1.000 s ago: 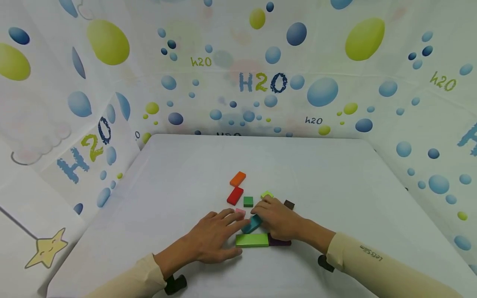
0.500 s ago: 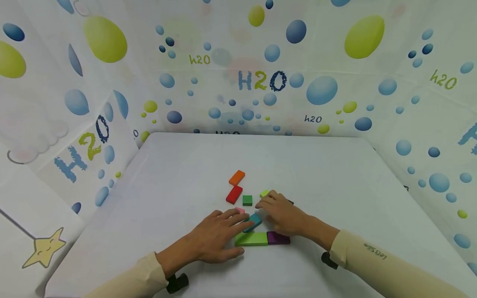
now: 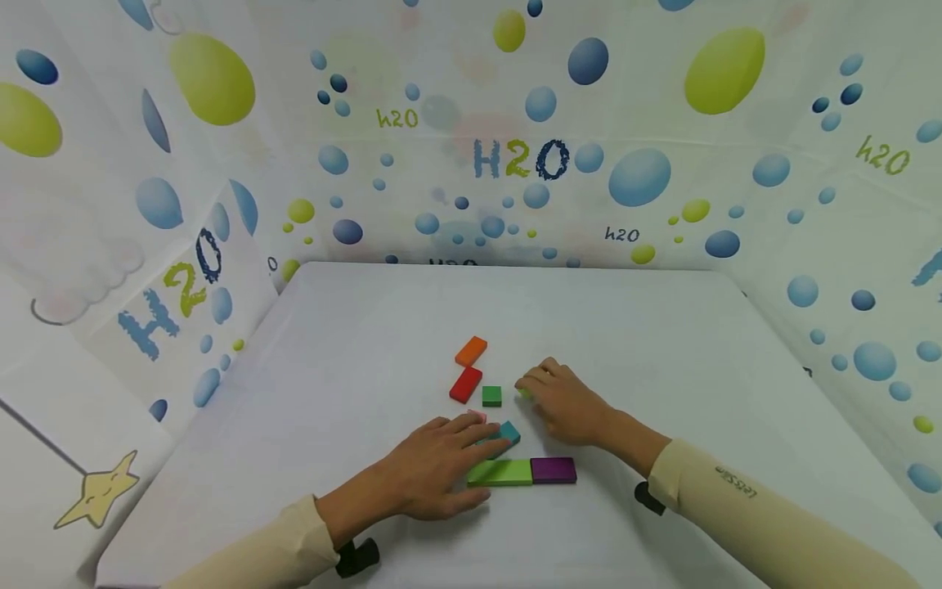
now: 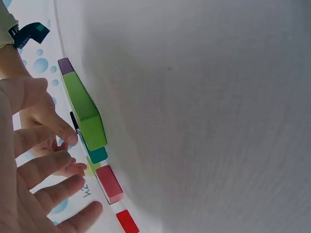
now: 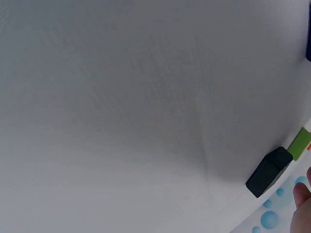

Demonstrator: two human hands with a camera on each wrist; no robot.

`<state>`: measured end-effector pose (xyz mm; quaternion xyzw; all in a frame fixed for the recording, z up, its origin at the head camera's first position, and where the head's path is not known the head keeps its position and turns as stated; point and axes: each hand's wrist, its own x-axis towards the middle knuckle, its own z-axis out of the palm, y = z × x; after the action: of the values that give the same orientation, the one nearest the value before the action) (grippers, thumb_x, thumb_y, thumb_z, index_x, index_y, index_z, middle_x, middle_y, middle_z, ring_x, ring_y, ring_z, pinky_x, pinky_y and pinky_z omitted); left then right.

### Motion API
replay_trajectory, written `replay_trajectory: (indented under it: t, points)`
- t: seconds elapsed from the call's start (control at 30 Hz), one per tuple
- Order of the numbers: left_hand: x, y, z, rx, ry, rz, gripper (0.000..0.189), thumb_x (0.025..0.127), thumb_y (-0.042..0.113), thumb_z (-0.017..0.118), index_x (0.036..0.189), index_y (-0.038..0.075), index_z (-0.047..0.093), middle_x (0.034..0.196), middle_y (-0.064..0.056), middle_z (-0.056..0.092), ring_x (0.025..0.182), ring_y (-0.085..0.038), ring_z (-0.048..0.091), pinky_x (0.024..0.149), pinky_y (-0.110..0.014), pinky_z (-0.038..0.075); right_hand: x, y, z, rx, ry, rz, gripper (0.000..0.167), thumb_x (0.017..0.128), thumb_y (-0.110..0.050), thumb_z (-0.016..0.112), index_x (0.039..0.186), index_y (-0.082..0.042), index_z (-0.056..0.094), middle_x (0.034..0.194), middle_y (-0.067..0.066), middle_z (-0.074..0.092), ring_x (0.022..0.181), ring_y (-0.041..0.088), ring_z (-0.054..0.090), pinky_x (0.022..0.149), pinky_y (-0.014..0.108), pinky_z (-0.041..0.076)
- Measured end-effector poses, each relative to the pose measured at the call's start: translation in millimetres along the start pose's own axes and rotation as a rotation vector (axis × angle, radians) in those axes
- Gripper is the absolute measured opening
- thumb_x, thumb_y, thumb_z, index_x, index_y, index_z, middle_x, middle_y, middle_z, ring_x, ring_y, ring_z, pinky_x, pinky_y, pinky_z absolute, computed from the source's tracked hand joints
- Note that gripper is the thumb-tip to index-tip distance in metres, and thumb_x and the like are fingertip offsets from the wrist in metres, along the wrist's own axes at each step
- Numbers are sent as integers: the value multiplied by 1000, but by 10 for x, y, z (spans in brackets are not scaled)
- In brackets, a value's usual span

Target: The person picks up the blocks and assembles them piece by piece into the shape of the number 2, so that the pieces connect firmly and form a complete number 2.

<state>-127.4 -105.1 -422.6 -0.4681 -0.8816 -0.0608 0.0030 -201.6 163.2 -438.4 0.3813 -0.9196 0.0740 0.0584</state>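
Note:
My left hand (image 3: 440,470) hovers palm down, fingers spread, over the near blocks. Its fingers overlap a teal block (image 3: 509,433), a pink block (image 3: 478,415) and the left end of a long green block (image 3: 502,473). A purple block (image 3: 553,470) lies end to end with the green one. Further right, my right hand (image 3: 562,405) has its bent fingers at a yellow-green block (image 3: 524,393), partly covering it. In the left wrist view, that hand's thumb stands apart from the yellow-green block (image 4: 92,166). A dark block (image 5: 269,171) is hidden under the right hand in the head view.
Beyond the hands lie a small green block (image 3: 491,397), a red block (image 3: 466,384) and an orange block (image 3: 471,351). All rest on a white-covered table (image 3: 353,327). A patterned cloth (image 3: 412,188) hangs behind the far edge and along the sides.
My right hand has moved away from the teal block, out to the yellow-green one, uncovering the purple block and covering the dark one. The left hand has slid slightly right, fingers still spread.

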Motion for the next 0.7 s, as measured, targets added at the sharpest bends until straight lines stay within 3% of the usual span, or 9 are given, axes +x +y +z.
replay_trajectory:
  t: [0.37, 0.7]
  points:
    - [110, 60, 23, -22, 2, 105, 50, 101, 33, 59, 148, 18, 51, 153, -1, 49, 143, -20, 43, 112, -37, 43, -110, 103, -11, -21, -19, 59, 37, 94, -9, 69, 130, -7, 62, 126, 5, 65, 114, 24, 51, 97, 41, 48]
    - [209, 59, 84, -5, -50, 113, 44, 98, 19, 61, 142, 19, 57, 151, -1, 50, 142, -18, 43, 109, -33, 46, -272, 232, -52, -5, -9, 89, 35, 95, -7, 66, 129, -5, 62, 124, 6, 65, 115, 26, 51, 96, 44, 47]
